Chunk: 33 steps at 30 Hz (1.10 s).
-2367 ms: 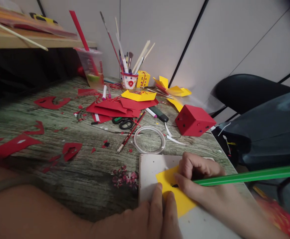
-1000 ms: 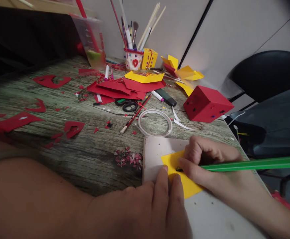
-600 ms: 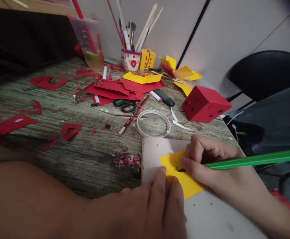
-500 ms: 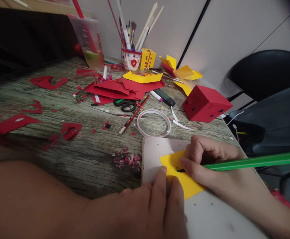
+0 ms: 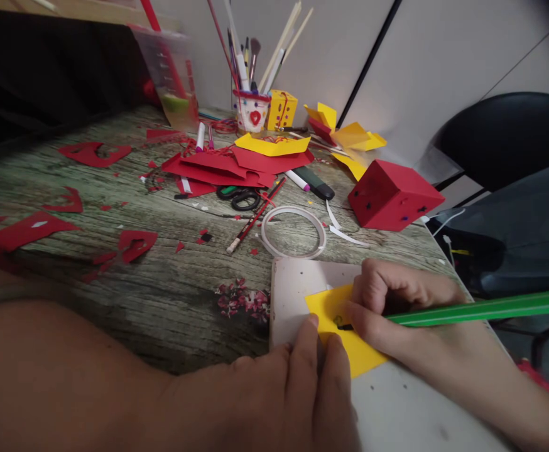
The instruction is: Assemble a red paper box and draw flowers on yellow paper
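Red paper scraps lie at left on the wood-patterned tabletop. The left hand is unclenched, two fingertips slightly apart on the yellow paper, which rests on the white board near the tape ring. The right hand is clamped on the green pen, dark tip at a small drawn mark.

A craft corner, whether in a home or a classroom cannot be told, is suggested by the wood-patterned table strewn with cut red paper, scissors and a cup of brushes, near a pale wall and a black chair.
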### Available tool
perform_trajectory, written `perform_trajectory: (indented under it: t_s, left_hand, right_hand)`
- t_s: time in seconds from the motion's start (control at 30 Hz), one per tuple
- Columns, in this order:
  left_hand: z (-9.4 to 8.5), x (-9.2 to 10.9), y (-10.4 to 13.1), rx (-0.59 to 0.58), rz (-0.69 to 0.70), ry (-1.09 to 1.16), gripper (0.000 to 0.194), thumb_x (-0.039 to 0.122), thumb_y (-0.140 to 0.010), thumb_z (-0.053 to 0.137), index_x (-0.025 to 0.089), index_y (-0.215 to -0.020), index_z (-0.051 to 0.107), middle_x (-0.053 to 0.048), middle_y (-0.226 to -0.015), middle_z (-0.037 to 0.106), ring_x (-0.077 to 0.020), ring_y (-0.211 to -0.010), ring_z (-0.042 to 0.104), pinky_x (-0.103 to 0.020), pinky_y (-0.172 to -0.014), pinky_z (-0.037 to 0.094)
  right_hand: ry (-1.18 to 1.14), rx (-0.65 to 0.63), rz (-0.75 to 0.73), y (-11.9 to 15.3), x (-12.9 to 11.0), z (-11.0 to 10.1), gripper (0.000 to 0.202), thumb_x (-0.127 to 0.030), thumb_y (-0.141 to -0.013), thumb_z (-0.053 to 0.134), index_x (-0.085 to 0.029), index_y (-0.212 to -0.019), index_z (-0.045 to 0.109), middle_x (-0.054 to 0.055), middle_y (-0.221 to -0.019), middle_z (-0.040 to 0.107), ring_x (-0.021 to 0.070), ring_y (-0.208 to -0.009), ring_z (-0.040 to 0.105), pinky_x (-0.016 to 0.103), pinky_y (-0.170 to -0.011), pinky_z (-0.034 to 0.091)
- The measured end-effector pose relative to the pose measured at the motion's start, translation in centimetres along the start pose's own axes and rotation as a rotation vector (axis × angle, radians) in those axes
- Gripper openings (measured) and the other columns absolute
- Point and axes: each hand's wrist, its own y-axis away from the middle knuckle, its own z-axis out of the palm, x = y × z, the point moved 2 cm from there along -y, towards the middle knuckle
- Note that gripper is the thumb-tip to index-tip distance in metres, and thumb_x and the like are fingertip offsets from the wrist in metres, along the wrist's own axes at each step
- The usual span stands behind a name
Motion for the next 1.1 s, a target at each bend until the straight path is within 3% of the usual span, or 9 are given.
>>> perform_trajectory:
  t_s: [0.1, 0.3, 0.57, 0.83, 1.0, 1.1]
  left_hand:
    - [-0.03, 0.21, -0.13, 0.021, -0.082, -0.012, 0.021, 0.010, -0.068, 0.050, 0.014, -0.082, 0.066, -0.005, -0.075, 0.070, -0.0128, -0.036, 0.054, -0.021, -0.025, 0.035]
    - [0.00, 0.36, -0.38, 0.043, -0.113, -0.044, 0.019, 0.013, -0.064, 0.055, 0.017, -0.077, 0.068, -0.003, -0.074, 0.070, -0.0143, -0.035, 0.054, -0.023, -0.024, 0.034]
    - [-0.08, -0.07, -0.18, 0.004, 0.006, -0.054, 0.018, 0.016, -0.068, 0.055, 0.016, -0.082, 0.066, -0.004, -0.076, 0.070, -0.0123, -0.035, 0.054, -0.022, -0.024, 0.033]
    - [0.56, 0.43, -0.02, 0.088, -0.114, -0.051, 0.017, 0.014, -0.067, 0.053, 0.017, -0.078, 0.066, -0.002, -0.071, 0.070, -0.0137, -0.034, 0.053, -0.024, -0.024, 0.031]
    - [0.88, 0.51, -0.16, 0.079, -0.142, -0.041, 0.018, 0.014, -0.065, 0.055, 0.017, -0.078, 0.066, -0.001, -0.072, 0.070, -0.0156, -0.038, 0.056, -0.026, -0.025, 0.033]
    - [0.65, 0.44, -0.31, 0.151, -0.161, -0.061, 0.015, 0.015, -0.067, 0.052, 0.017, -0.072, 0.066, -0.001, -0.066, 0.069, -0.0138, -0.032, 0.052, -0.026, -0.023, 0.029]
  right_hand:
    - [-0.027, 0.003, 0.009, -0.05, 0.11, -0.02, 0.027, -0.007, -0.069, 0.055, -0.020, -0.054, 0.036, -0.007, -0.052, 0.042, 0.0075, -0.048, 0.035, 0.017, -0.039, 0.030]
    - [-0.093, 0.024, 0.009, -0.02, 0.42, -0.21, 0.027, -0.006, -0.068, 0.054, -0.020, -0.054, 0.036, -0.007, -0.053, 0.041, 0.0075, -0.048, 0.034, 0.017, -0.039, 0.028]
    - [-0.022, 0.006, -0.022, 0.20, 0.14, -0.21, 0.028, -0.008, -0.070, 0.056, -0.020, -0.054, 0.035, -0.007, -0.051, 0.039, 0.0069, -0.047, 0.033, 0.016, -0.038, 0.028]
    - [-0.040, 0.036, -0.028, -0.08, 0.27, -0.12, 0.026, -0.007, -0.070, 0.053, -0.020, -0.055, 0.036, -0.007, -0.052, 0.040, 0.0073, -0.048, 0.034, 0.018, -0.039, 0.027]
    - [-0.215, 0.076, 0.037, -0.03, 0.70, -0.31, 0.028, -0.008, -0.069, 0.054, -0.020, -0.053, 0.035, -0.007, -0.050, 0.040, 0.0076, -0.046, 0.032, 0.018, -0.037, 0.025]
    - [-0.170, 0.081, 0.032, 0.08, 0.67, -0.33, 0.027, -0.008, -0.068, 0.055, -0.020, -0.053, 0.036, -0.007, -0.052, 0.041, 0.0076, -0.047, 0.032, 0.018, -0.038, 0.026]
